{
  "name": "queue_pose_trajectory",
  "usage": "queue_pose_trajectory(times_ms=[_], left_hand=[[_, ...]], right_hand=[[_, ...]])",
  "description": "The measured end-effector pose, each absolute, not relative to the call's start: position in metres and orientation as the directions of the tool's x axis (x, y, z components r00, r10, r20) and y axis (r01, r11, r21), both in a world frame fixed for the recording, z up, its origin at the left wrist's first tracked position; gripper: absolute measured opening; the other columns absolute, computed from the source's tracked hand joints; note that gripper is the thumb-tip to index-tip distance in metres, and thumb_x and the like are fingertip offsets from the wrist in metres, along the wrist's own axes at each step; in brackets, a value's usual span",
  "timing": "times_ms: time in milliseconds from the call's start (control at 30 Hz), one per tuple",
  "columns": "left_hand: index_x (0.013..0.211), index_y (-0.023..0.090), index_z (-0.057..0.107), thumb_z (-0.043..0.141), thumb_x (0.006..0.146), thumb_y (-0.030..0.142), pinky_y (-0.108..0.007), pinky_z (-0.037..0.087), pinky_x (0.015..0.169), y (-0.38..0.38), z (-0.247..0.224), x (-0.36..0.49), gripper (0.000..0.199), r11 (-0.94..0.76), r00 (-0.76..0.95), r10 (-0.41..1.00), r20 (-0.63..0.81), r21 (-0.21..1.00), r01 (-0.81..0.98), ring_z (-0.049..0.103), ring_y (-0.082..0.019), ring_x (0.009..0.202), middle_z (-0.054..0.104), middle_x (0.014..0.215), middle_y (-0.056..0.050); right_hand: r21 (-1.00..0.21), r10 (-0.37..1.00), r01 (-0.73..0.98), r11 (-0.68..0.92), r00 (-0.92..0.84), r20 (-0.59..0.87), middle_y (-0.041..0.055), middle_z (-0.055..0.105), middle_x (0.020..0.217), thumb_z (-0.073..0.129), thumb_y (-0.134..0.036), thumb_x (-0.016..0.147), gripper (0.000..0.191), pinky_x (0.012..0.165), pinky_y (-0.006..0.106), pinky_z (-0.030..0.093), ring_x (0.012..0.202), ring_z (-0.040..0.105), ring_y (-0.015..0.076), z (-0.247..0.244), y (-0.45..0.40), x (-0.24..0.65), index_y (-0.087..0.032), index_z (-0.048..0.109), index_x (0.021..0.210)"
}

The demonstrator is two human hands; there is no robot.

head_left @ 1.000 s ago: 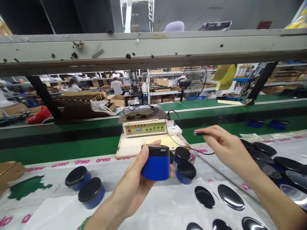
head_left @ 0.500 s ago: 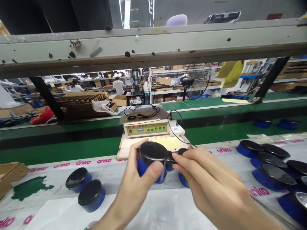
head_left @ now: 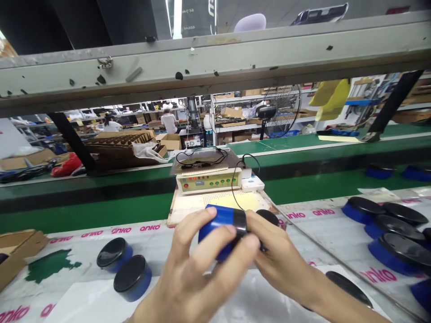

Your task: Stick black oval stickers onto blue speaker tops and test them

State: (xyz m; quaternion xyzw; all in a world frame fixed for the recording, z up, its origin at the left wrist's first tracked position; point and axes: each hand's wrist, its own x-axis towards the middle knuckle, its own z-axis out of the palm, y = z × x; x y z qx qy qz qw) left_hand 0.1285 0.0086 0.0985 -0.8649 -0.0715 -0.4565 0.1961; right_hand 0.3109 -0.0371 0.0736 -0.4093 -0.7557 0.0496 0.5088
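Note:
A round case with a blue body and a black end [head_left: 220,220] is tipped on its side over the bench. My left hand [head_left: 202,264] is closed round it, fingers across the blue side and black rim. My right hand [head_left: 281,255] is closed at the black end, its fingertips partly hidden. A small dark piece shows beneath those fingers, too covered to name. Just behind the right hand lies another black-topped case [head_left: 267,217]. To the left, two similar cases [head_left: 132,277] stand black side up on the white sheet.
Several more blue-and-black cases [head_left: 397,251] crowd the right side. A control box with green buttons [head_left: 209,181] sits on a board behind my hands, its cable trailing down. A thin rod [head_left: 330,254] slants across the right. A cardboard box [head_left: 20,251] stands at left, under an overhead beam [head_left: 235,58].
The held case has turned from black face up onto its side, black end toward the right. My left fingers now lie over its near side. A black-topped case shows beside my right forearm.

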Motion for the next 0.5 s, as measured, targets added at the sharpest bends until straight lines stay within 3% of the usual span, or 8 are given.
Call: queue_pose_trajectory(times_ms=[67,167,267,400,500], left_hand=[[0.104,0.023,0.065,0.068,0.078,0.007,-0.046,0.040,0.110,0.006,0.100,0.128,0.032,-0.904,0.586,-0.146,0.797,-0.349,0.249,0.047,-0.027,0.122,0.054,0.102,-0.004],[0.089,0.028,0.068,0.064,0.082,0.011,-0.050,0.042,0.109,0.001,0.104,0.130,0.019,-0.856,0.641,-0.198,0.742,-0.449,0.256,0.063,-0.021,0.097,0.055,0.078,0.000],[0.092,0.026,0.067,0.061,0.084,0.010,-0.049,0.043,0.108,-0.001,0.109,0.130,0.019,-0.841,0.658,-0.166,0.735,-0.454,0.295,0.064,-0.016,0.080,0.045,0.071,0.002],[0.107,0.020,0.063,0.064,0.076,-0.002,-0.049,0.046,0.106,0.003,0.108,0.128,0.038,-0.898,0.634,-0.053,0.772,-0.314,0.307,0.054,-0.024,0.110,0.041,0.097,-0.003],[0.104,0.019,0.060,0.065,0.073,-0.006,-0.048,0.044,0.107,0.008,0.101,0.127,0.041,-0.927,0.583,0.004,0.812,-0.216,0.306,0.041,-0.029,0.126,0.035,0.104,-0.005]], right_hand=[[-0.464,0.641,0.571,0.676,-0.146,0.754,0.0023,0.054,0.081,0.045,-0.007,0.090,0.014,0.067,0.025,0.050,0.075,0.054,0.0143,0.073,-0.038,0.310,-0.021,0.048,0.088],[-0.423,0.607,0.591,0.687,-0.146,0.781,0.0019,0.051,0.076,0.045,-0.007,0.090,0.015,0.063,0.026,0.050,0.069,0.052,0.0142,0.073,-0.038,0.309,-0.021,0.046,0.083],[-0.357,0.567,0.623,0.696,-0.171,0.806,0.0040,0.054,0.079,0.045,-0.007,0.089,0.014,0.062,0.026,0.050,0.071,0.054,0.0153,0.070,-0.037,0.311,-0.020,0.048,0.086],[-0.214,0.509,0.702,0.679,-0.241,0.826,0.0074,0.061,0.084,0.044,-0.009,0.091,0.014,0.060,0.027,0.048,0.075,0.058,0.0173,0.067,-0.034,0.313,-0.018,0.053,0.097],[-0.109,0.472,0.777,0.620,-0.259,0.843,0.0060,0.063,0.078,0.043,-0.013,0.093,0.015,0.053,0.025,0.043,0.068,0.059,0.0160,0.071,-0.036,0.316,-0.017,0.057,0.092]])
